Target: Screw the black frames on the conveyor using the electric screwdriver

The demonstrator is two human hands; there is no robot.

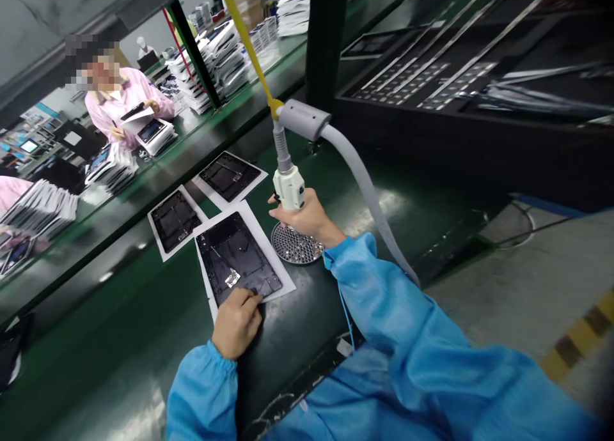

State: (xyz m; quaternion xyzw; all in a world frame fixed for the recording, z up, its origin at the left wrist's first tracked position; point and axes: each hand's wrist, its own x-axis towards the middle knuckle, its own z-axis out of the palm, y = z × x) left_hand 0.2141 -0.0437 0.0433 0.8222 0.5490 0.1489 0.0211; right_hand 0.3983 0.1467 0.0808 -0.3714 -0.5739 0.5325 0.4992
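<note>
My right hand (309, 218) grips a white electric screwdriver (288, 186) that hangs from a grey hose and a yellow cord; its tip is over a round perforated screw tray (293, 248). My left hand (237, 321) rests with its fingers on the near edge of a black device back panel (235, 255), which lies on a white sheet on the green belt. A small silver part sits near the panel's lower middle. Both sleeves are blue.
Two more black panels on white sheets (175, 220) (230, 176) lie farther along the belt (119, 313). A person in pink (125, 102) works across the line among stacks of parts. A black rack (455, 64) stands at the right; a dark green post (326, 38) rises behind the screwdriver.
</note>
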